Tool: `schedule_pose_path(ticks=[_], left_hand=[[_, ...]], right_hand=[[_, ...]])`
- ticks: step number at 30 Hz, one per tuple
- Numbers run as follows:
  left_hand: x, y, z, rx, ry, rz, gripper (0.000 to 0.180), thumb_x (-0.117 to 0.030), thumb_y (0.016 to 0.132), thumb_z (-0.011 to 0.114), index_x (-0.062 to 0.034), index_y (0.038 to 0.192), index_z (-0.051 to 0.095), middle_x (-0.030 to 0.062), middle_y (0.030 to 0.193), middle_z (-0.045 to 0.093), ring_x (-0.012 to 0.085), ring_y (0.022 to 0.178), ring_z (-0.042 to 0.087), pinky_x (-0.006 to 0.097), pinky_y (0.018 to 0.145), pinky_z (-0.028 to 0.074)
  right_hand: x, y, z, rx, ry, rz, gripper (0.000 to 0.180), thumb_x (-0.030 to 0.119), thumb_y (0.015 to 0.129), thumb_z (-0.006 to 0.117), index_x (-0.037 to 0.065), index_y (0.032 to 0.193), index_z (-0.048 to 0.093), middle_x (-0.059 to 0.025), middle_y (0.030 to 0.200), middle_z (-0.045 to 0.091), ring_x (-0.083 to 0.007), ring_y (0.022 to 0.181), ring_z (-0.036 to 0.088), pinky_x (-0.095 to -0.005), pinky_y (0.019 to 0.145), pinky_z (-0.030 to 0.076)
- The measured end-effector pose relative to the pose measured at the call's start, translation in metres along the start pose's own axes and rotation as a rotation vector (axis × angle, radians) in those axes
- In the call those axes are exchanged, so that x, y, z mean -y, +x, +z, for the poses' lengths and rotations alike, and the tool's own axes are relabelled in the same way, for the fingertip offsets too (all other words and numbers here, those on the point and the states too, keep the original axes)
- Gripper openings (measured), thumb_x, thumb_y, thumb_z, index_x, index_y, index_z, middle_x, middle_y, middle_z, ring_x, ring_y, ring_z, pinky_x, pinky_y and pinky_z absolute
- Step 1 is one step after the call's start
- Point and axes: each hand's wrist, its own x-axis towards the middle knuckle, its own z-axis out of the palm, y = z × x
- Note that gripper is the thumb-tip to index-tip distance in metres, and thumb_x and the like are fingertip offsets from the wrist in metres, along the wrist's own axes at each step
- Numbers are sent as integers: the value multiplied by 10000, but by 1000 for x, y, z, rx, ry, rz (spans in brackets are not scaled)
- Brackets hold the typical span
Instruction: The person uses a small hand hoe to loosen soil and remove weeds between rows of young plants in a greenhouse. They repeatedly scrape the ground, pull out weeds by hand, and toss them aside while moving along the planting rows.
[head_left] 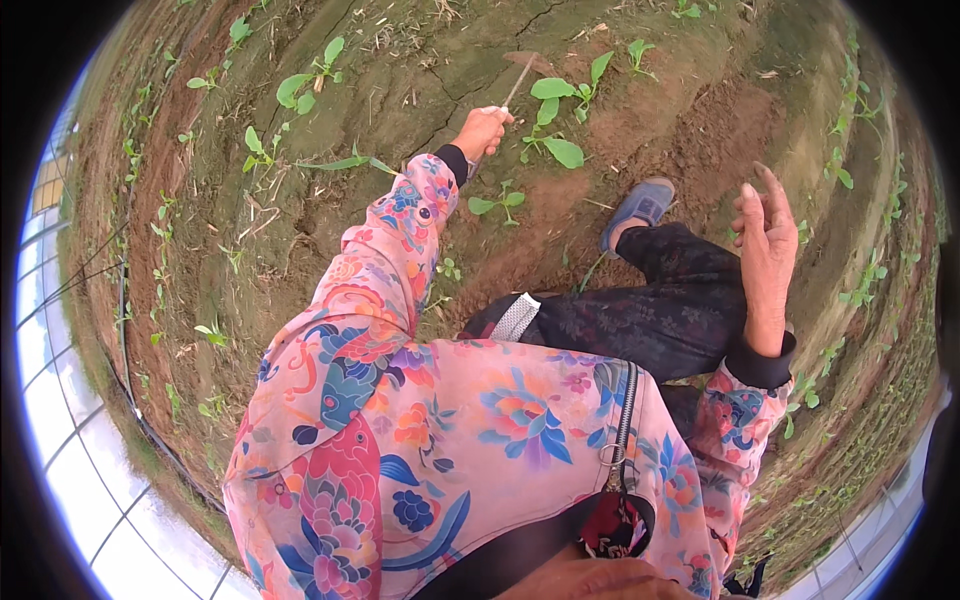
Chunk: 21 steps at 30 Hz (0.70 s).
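Note:
My left hand [482,133] is closed round the grip of a small hand hoe [519,84]. The thin shaft slants up and away, and its soil-coloured blade touches or hovers just over the ground; I cannot tell which. Just right of the tool grows a leafy green seedling [562,92] with broad leaves. A smaller seedling [497,202] stands below my left hand. My right hand [768,245] is raised beside my knee, fingers loosely apart and holding nothing.
My foot in a blue shoe [640,211] rests on the soil between the hands. More seedlings [311,84] grow at the upper left, with rows of plants [868,280] at the right. A dark hose [124,340] runs along the left side.

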Motion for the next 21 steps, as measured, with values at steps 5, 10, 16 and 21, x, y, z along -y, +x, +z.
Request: schedule_pose_path(ticks=[5,10,16,21], left_hand=[[-13,15,8,51,70,-25,229,-244,908,459,-37,879,554,-29,534,389,60,389,328,229,320,267],[0,-19,-29,63,169,-90,256,-297,913,484,-54,905,566,-59,534,354,42,398,293,211,327,240],[21,-72,-46,79,89,-157,289,-332,925,478,-55,929,562,-62,533,345,38,404,291,210,334,244],[19,-83,-45,68,84,-100,267,-287,934,454,-41,930,559,-58,529,341,45,395,291,216,334,248]], right_hand=[[-2,2,-2,10,3,37,390,221,884,549,19,1217,521,-16,789,563,-58,595,468,-201,540,399],[-7,2,-3,4,32,29,389,235,885,562,25,1211,529,-7,759,562,-48,584,466,-192,523,388],[-5,0,-2,-1,17,4,368,227,888,562,28,1197,542,-1,742,551,-38,579,457,-185,521,383],[9,1,5,42,12,9,357,228,890,558,21,1181,552,3,742,544,-38,592,459,-185,527,386]])
